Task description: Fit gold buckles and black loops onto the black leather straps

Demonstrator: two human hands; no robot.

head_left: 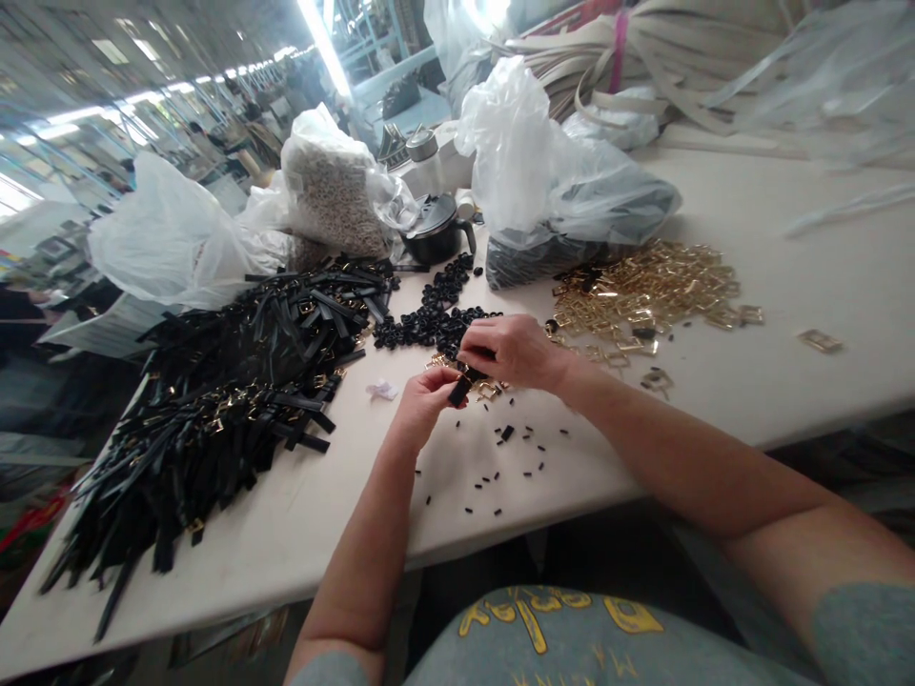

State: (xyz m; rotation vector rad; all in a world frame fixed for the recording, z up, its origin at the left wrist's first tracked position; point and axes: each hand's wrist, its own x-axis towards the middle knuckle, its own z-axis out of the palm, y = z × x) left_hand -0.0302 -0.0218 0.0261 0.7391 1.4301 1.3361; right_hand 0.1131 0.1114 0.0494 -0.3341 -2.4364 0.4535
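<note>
Over the table, my left hand pinches a short black strap between thumb and fingers. A bit of gold metal shows by the strap, partly covered by my fingers. My right hand is closed at the strap's upper end, its fingertips meeting those of the left; exactly what they grip there is partly hidden. Beneath the hands lie a few gold buckles. Just beyond is a heap of small black rings. Tiny black pieces are scattered on the tabletop nearer my body.
A large pile of black straps with gold buckles covers the table's left side. Loose gold rectangular buckles are heaped at right. Behind stand plastic bags, a black lidded pot and beige strips. The table's front edge is near my body.
</note>
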